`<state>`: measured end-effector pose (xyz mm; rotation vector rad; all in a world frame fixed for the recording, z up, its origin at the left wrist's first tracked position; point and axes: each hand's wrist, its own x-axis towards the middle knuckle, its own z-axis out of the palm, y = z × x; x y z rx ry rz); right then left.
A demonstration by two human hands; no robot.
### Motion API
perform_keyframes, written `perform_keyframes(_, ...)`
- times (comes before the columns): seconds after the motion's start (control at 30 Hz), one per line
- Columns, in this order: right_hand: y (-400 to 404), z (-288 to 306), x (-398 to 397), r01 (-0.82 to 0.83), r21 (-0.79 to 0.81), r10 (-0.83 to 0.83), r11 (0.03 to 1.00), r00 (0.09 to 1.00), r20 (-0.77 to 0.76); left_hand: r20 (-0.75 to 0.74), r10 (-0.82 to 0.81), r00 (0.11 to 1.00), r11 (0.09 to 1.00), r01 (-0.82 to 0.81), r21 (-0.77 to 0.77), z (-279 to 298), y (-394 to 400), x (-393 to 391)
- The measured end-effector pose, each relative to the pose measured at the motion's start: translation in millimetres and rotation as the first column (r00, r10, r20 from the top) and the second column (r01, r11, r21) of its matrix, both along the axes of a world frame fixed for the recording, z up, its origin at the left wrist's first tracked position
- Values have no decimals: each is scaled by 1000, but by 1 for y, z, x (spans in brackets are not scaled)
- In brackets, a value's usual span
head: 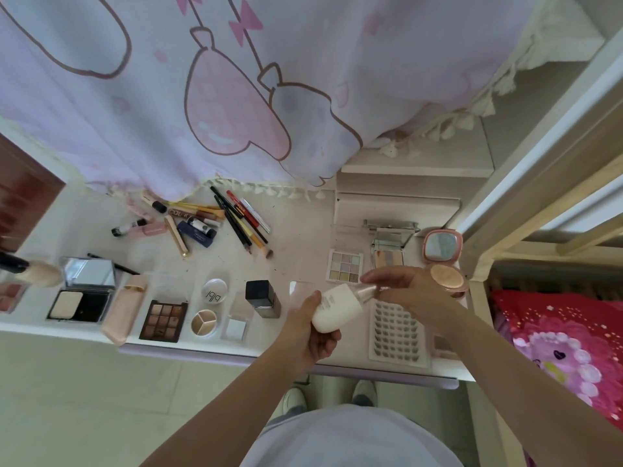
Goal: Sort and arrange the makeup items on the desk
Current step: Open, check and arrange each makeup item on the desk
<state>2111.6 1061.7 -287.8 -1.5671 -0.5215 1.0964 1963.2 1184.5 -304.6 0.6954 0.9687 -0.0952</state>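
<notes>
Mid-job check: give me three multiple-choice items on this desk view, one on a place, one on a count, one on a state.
1. Where does the brown eyeshadow palette lie?
A. near front edge, left of the hands
B. on the bed
C. under the curtain

2. How many hands touch the white bottle?
A. none
B. one
C. two

3. The pink round compact is:
A. closed
B. open, mirror showing
C. upside down

Answers: 1 A, it sits by the desk's front edge; 2 C, left hand grips the body, right hand fingers pinch its top; 3 B, lid raised.
</notes>
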Motion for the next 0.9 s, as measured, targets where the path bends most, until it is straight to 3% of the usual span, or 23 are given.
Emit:
perform_keyframes(0.17, 2, -10, 0, 156, 38, -142, 987, 958, -249, 11, -43, 999, 999, 43, 11, -5, -3, -3)
perform_keyframes(0.37, 5, -32, -4, 113, -101, -133, 988, 965, -226, -11, -153, 988, 984, 154, 87, -19, -10, -13)
perform_keyframes(0.63, 19, -54, 0, 21, -327, -48, 945, 996, -74, 20, -104, 994, 995, 104, -5, -39, -17, -20)
perform_keyframes(0.73, 33, -60, 2, -62, -442, 119, 895, 988, 102, 8, -79, 997, 995, 79, -61, -46, -21, -19)
perform_keyframes(0.9, 51, -69, 0, -182, -544, 374, 819, 889, 265, -97, 14, 995, 997, -21, -76, -57, -27, -16)
